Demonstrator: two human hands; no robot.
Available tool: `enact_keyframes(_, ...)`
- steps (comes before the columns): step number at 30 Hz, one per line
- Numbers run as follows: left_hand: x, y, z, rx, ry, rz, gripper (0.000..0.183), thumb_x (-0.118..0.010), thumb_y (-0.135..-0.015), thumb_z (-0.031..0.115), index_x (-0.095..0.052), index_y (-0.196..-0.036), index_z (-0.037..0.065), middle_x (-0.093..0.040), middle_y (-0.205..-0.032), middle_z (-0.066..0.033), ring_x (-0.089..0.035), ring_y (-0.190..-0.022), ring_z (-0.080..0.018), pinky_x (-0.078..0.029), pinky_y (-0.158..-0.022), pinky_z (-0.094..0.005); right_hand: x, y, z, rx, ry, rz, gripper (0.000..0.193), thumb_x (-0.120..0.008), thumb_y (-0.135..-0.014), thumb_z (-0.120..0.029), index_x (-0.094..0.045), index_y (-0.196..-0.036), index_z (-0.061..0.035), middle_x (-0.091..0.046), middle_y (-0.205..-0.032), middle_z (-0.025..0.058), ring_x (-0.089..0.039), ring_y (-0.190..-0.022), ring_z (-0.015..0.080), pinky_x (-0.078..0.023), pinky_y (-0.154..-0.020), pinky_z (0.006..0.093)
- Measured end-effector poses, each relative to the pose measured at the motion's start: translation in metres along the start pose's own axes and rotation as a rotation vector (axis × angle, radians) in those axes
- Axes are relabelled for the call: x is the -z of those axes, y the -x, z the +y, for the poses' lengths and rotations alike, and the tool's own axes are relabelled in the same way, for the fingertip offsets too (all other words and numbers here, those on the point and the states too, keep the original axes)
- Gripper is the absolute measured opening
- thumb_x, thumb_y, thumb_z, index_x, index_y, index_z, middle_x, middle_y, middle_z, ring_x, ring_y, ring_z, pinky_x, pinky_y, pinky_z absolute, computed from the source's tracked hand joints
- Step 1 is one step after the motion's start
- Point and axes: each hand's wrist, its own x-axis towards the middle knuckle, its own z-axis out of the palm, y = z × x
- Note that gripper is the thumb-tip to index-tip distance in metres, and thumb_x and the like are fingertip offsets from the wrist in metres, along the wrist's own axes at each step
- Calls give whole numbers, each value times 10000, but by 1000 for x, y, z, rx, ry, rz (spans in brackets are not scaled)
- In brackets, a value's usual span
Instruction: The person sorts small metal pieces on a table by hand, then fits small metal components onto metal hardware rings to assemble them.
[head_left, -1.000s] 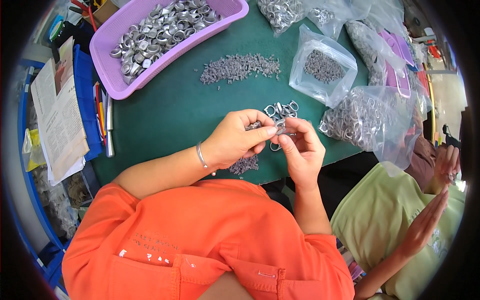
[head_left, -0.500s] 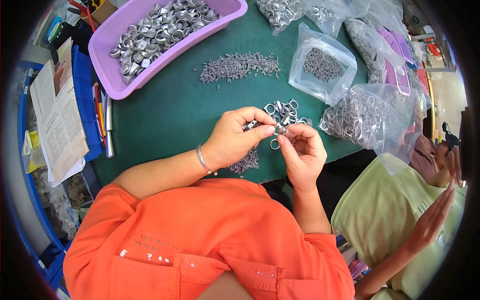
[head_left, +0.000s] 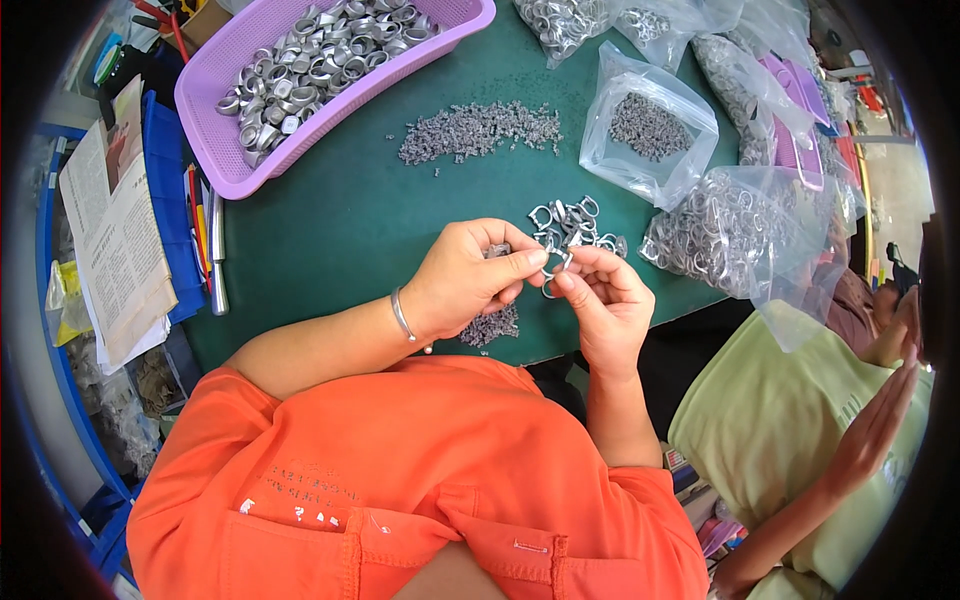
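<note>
Above the near edge of the green table, my two hands meet at a small silver-coloured metal ring [head_left: 558,262]. My left hand [head_left: 470,272], with a bangle at its wrist, pinches one side of it between thumb and index finger. The opposite side is gripped by the thumb and fingertips of my right hand [head_left: 612,305]. Fingertips hide part of this ring. Just beyond lies a loose pile of similar silver rings [head_left: 572,222]. Partly under my left hand is a heap of tiny grey pieces [head_left: 490,326].
A purple basket [head_left: 232,182] full of chunky rings stands far left. Another heap of grey bits [head_left: 480,133] lies mid-table, beside an open plastic bag [head_left: 665,178]. Bagged rings [head_left: 695,232] sit right. A co-worker in a green shirt [head_left: 750,420] is close at right.
The ring between my hands has turned, and its open loop now shows more clearly. My left fingers have shifted slightly. The co-worker's hand at the right has moved a little.
</note>
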Motion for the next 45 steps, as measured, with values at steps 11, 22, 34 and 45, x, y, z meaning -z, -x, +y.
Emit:
enact_keyframes(11,-1,0,-3,-145,-121,6,67,-638,-863,54,-620,-892,-4,-631,-925,-102,-504,-567,-45,-368,-446,-173,7,-3,-3,146,252,31,166,-646,-807,82,-637,-968,45,-634,-868,85,-605,-802,134,-494,-688,230)
enact_keyframes(22,2,-3,8,-86,249,3,133,-635,-864,96,-559,-941,20,-611,-876,-92,-522,-589,-67,-380,-436,-177,17,4,3,142,964,-80,306,-753,-675,-6,-622,-953,-7,-604,-895,92,-600,-744,214,-501,-653,300)
enact_keyframes(34,-1,-5,4,172,-105,-86,210,-654,-875,212,-595,-863,11,-601,-725,-38,-542,-552,-66,-376,-399,-189,2,2,-8,95,300,-43,460,-719,-735,82,-518,-1146,35,-618,-1001,101,-592,-808,105,-507,-677,223)
enact_keyframes(45,0,-8,7,288,96,-72,224,-624,-890,225,-577,-857,8,-578,-708,-37,-518,-532,-78,-354,-389,-198,11,3,-3,76,161,-83,235,-636,-788,135,-589,-1009,71,-575,-1058,126,-608,-867,144,-522,-754,259)
